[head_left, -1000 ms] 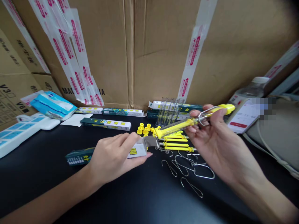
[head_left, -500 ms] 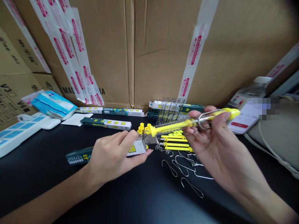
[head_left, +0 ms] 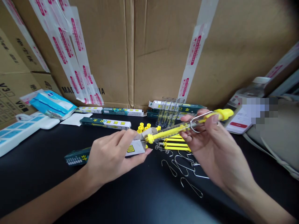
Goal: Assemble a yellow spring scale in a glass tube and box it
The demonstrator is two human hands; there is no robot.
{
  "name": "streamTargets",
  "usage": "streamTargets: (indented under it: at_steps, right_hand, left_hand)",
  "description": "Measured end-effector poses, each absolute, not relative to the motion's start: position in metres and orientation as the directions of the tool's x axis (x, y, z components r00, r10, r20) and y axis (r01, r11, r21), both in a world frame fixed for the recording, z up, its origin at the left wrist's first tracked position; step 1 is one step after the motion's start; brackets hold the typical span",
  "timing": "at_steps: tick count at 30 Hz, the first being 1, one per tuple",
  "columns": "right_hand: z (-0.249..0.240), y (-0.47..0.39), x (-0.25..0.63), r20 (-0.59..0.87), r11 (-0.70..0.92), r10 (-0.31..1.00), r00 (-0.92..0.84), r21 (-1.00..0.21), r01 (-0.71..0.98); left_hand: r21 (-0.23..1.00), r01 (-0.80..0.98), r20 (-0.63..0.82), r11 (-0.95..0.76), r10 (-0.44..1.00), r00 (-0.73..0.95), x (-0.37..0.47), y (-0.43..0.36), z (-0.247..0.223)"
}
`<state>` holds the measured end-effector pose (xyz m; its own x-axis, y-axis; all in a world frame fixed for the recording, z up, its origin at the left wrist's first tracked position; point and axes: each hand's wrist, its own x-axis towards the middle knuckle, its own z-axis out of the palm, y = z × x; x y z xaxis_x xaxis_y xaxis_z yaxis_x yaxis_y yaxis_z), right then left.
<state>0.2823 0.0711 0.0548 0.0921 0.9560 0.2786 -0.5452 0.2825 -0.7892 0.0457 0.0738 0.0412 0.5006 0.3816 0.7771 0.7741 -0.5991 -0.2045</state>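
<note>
My left hand point(head_left: 112, 152) is closed around a long narrow box point(head_left: 135, 148), green and white, whose open end faces right with its flap raised. My right hand point(head_left: 217, 149) grips a clear tubular spring scale point(head_left: 173, 130) with yellow ends and a wire hook. The scale tilts down to the left, its lower yellow end at the box's opening; whether the tip is inside I cannot tell. Beneath it lie yellow rods point(head_left: 176, 144) with small springs, and several wire hooks point(head_left: 187, 166). Small yellow caps point(head_left: 141, 127) stand behind the box.
Clear tubes point(head_left: 169, 112) stand upright at the back, near more narrow boxes point(head_left: 105, 123). A large carton point(head_left: 158, 56) walls off the rear. At left are a power strip point(head_left: 16, 129) and a blue packet point(head_left: 52, 104); at right, a bottle point(head_left: 253, 88) and a grey bag point(head_left: 285, 133).
My right hand has moved left and slightly down, bringing the spring scale's lower end to the box's mouth. The left hand with the box has barely moved.
</note>
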Motion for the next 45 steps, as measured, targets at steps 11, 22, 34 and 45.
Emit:
streamTargets:
  at_steps: [11,22,34,45]
  right_hand:
    - [0.040,0.056,0.266,0.257,0.197,0.959,-0.122,-0.909,-0.368]
    - [0.035,0.055,0.256,0.121,0.099,0.988,-0.095,-0.972,-0.212]
    - [0.036,0.051,0.255,0.101,0.083,0.984,-0.143,-0.988,-0.128]
    - [0.023,0.059,0.259,0.195,0.175,0.977,-0.082,-0.964,-0.199]
  left_hand:
    - [-0.201,0.754,0.736,-0.625,0.411,0.537,0.047,0.071,0.036]
    - [-0.196,0.724,0.690,-0.662,0.431,0.581,0.052,0.069,0.031]
    - [-0.234,0.720,0.677,-0.653,0.422,0.603,0.051,0.074,0.025]
    - [-0.268,0.713,0.683,-0.648,0.394,0.615,0.048,0.076,0.028]
